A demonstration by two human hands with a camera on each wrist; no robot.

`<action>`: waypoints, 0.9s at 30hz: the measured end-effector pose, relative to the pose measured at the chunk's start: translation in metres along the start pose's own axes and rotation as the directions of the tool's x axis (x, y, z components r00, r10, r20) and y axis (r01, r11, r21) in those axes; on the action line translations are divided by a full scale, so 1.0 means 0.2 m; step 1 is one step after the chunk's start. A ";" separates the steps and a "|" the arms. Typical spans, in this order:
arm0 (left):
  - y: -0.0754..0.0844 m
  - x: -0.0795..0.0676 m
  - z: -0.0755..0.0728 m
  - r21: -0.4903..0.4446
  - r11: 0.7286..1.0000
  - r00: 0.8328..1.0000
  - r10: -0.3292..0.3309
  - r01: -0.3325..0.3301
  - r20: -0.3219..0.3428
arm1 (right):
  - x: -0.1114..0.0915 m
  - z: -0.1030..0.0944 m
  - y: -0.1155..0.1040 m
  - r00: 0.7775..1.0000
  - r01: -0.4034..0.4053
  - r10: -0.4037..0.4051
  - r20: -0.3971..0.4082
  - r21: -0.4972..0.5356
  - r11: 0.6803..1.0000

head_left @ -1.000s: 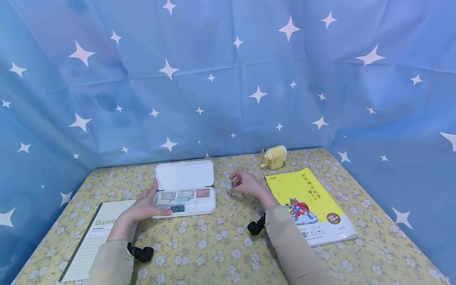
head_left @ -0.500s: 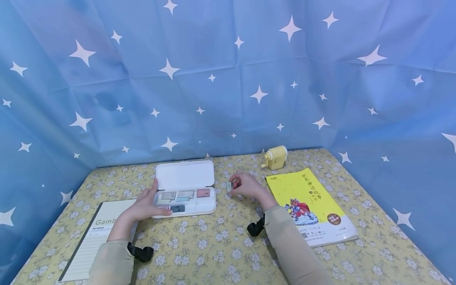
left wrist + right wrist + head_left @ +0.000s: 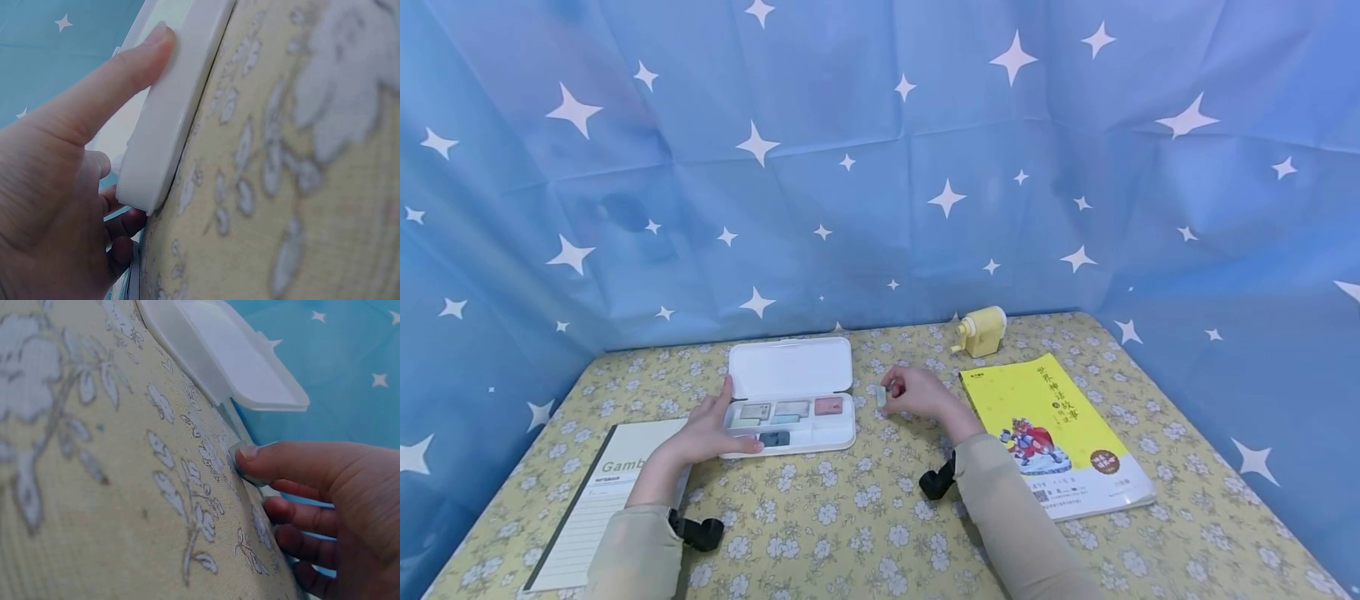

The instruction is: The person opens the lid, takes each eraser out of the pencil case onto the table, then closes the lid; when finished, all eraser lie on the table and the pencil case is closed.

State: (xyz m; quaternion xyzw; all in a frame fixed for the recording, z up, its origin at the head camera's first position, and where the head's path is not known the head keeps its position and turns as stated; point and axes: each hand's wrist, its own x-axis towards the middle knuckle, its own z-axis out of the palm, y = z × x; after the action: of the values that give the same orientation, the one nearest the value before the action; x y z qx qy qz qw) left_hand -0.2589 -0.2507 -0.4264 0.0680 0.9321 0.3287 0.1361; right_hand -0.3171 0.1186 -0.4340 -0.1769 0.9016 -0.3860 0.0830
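In the head view a white pencil case (image 3: 820,440) lies with its lid (image 3: 790,369) raised at the back. Several small blocks that look like erasers sit inside, among them a pink eraser (image 3: 828,406) and a dark one (image 3: 774,438). My left hand (image 3: 703,429) holds the case's left end, thumb at the front wall and fingers round the far side. To the right of the case, my right hand (image 3: 921,393) pinches a pale green eraser (image 3: 881,396) at the tablecloth. In the right wrist view the thumb partly covers this eraser (image 3: 236,456).
A notebook (image 3: 587,521) lies partly under the left forearm. On the right are a yellow book (image 3: 1052,433) and, behind it, a yellow pencil sharpener (image 3: 981,333) with a crank. Beyond the flowered tablecloth (image 3: 820,525) hangs a blue star-patterned curtain (image 3: 850,208).
My right hand has come down slightly with the pale green eraser, a little nearer to me. The left hand and the pencil case have stayed in place.
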 end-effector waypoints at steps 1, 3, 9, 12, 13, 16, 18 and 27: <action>0.00 0.00 0.00 0.001 1.000 1.000 0.001 -0.001 -0.001 | 0.00 0.00 0.00 1.000 -0.001 0.001 0.000 -0.003 1.000; 0.00 0.00 0.00 0.001 1.000 1.000 0.002 -0.002 -0.001 | 0.00 0.00 -0.01 1.000 -0.003 0.003 0.002 -0.007 1.000; 0.00 0.00 0.00 -0.001 1.000 1.000 0.009 -0.009 0.001 | -0.01 0.00 -0.02 1.000 -0.011 0.011 0.005 -0.010 1.000; 0.00 0.00 0.00 -0.004 1.000 1.000 0.007 -0.007 0.003 | 0.00 0.00 -0.01 1.000 -0.025 0.025 0.007 -0.006 1.000; 0.00 0.00 0.00 -0.004 1.000 1.000 0.006 -0.006 0.003 | 0.00 0.00 -0.01 1.000 -0.029 0.029 0.007 -0.002 1.000; 0.00 0.00 -0.01 -0.003 1.000 1.000 0.004 -0.004 0.003 | 0.00 -0.01 -0.01 0.999 -0.035 0.035 0.011 0.014 0.999; 0.00 -0.01 -0.01 -0.004 1.000 1.000 0.003 -0.003 0.002 | 0.00 -0.02 -0.01 0.999 -0.035 0.035 0.013 0.025 0.999; 0.01 -0.01 0.00 -0.010 1.000 1.000 0.010 -0.010 0.007 | 0.02 -0.06 -0.13 0.997 0.035 -0.038 0.071 0.047 0.998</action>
State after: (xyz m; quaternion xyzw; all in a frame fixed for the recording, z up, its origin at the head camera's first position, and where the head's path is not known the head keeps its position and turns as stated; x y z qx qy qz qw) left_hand -0.2570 -0.2504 -0.4248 0.0732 0.9296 0.3339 0.1379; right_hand -0.3176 0.1085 -0.4058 -0.2052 0.8856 -0.4012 0.1125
